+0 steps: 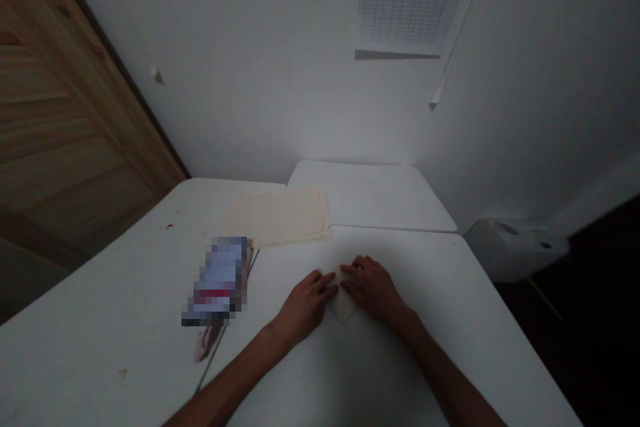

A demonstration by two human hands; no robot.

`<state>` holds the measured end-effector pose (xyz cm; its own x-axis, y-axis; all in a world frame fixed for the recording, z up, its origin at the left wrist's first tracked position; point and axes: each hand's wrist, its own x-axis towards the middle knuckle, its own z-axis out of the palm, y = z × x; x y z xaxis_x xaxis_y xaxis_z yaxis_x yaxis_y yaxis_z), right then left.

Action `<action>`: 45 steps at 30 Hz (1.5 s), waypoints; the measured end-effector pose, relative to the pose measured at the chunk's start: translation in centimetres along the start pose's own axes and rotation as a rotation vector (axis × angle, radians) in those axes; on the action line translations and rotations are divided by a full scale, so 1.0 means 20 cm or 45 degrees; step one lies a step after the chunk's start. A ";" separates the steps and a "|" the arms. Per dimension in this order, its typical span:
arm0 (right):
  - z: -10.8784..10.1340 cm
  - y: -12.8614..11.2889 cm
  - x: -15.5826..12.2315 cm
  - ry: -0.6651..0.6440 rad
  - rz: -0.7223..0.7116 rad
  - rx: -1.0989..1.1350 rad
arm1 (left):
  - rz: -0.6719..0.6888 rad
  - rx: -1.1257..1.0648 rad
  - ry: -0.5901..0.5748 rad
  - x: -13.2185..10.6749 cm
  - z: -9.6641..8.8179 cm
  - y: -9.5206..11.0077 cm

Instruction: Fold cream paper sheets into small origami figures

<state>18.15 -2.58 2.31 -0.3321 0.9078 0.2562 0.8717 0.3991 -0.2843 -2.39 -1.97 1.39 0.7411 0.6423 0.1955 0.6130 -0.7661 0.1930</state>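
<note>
A small piece of folded cream paper (343, 312) lies on the white table, its pointed end toward me and a crease running down its middle. My left hand (306, 303) holds its left side, with thumb and fingertips on the paper. From the right, my right hand (374, 288) grips it the same way, its fingers bent and the index fingertip near the upper edge. Both hands rest low over the tabletop, close together. The upper part of the paper is partly hidden by the fingers.
A stack of thin cream sheets (283, 215) lies behind my left hand. Left of it is a blurred-out phone-like object (219, 280) with a pinkish strap (203, 343). Table panels (370, 193) meet at seams. A printed chart (405, 7) hangs on the wall; a white container (515, 247) stands right.
</note>
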 end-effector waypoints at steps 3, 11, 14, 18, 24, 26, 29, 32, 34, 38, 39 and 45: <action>-0.01 0.01 0.01 -0.053 -0.004 -0.018 | -0.003 0.001 0.005 0.00 0.00 0.01; -0.04 0.03 0.03 -0.141 0.008 0.025 | -0.003 0.005 0.045 0.00 0.00 0.01; -0.05 0.03 0.04 -0.197 0.036 0.016 | -0.008 0.013 0.066 0.00 0.01 0.01; -0.08 0.02 0.06 -0.278 0.048 -0.017 | -0.034 0.076 0.082 -0.01 -0.01 0.04; -0.10 -0.01 0.07 -0.310 0.099 -0.046 | -0.174 0.175 0.135 -0.06 -0.04 0.07; -0.10 -0.01 0.07 -0.315 0.112 -0.037 | -0.223 0.182 0.150 -0.07 -0.05 0.07; -0.09 -0.01 0.07 -0.306 0.122 -0.015 | -0.283 0.186 0.170 -0.10 -0.06 0.07; -0.08 0.00 0.07 -0.289 0.122 -0.007 | -0.329 0.197 0.192 -0.11 -0.07 0.08; -0.08 0.00 0.07 -0.279 0.117 -0.002 | -0.358 0.212 0.199 -0.12 -0.06 0.08; -0.07 0.01 0.06 -0.270 0.122 0.001 | -0.420 0.255 0.210 -0.14 -0.05 0.09; -0.07 0.00 0.06 -0.266 0.122 0.002 | -0.428 0.265 0.215 -0.14 -0.05 0.09; -0.07 0.00 0.06 -0.278 0.141 0.011 | -0.400 0.255 0.315 -0.16 -0.01 0.08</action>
<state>18.26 -1.68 3.93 -0.3057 0.9520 0.0174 0.9042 0.2960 -0.3079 -3.84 -5.32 1.25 0.4377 0.8119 0.3862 0.8568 -0.5069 0.0948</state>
